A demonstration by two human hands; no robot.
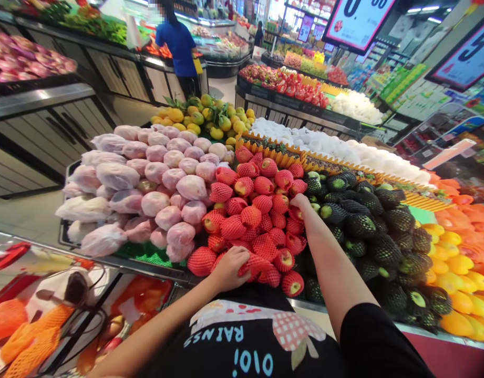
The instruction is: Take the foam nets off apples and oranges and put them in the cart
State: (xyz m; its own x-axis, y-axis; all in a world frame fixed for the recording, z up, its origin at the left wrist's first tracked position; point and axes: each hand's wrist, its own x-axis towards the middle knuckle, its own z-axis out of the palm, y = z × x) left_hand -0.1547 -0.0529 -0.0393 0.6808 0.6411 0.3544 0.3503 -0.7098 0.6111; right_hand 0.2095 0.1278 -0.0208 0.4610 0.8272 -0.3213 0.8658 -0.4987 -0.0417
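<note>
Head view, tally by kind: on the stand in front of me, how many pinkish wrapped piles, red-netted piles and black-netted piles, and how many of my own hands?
Pinkish wrapped pile: 1
Red-netted pile: 1
Black-netted pile: 1
Hands, your left hand and right hand: 2
Total: 5

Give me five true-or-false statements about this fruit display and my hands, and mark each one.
1. The left hand touches red-netted fruit. True.
2. The right hand is on the yellow fruit. False: it is at the red-netted fruit.
3. Dark-netted fruit lies between the red-netted fruit and the yellow fruit at the right. True.
4. The large price signs hang at the upper left. False: upper right.
5. Pinkish wrapped fruit lies left of the red-netted fruit. True.
</note>
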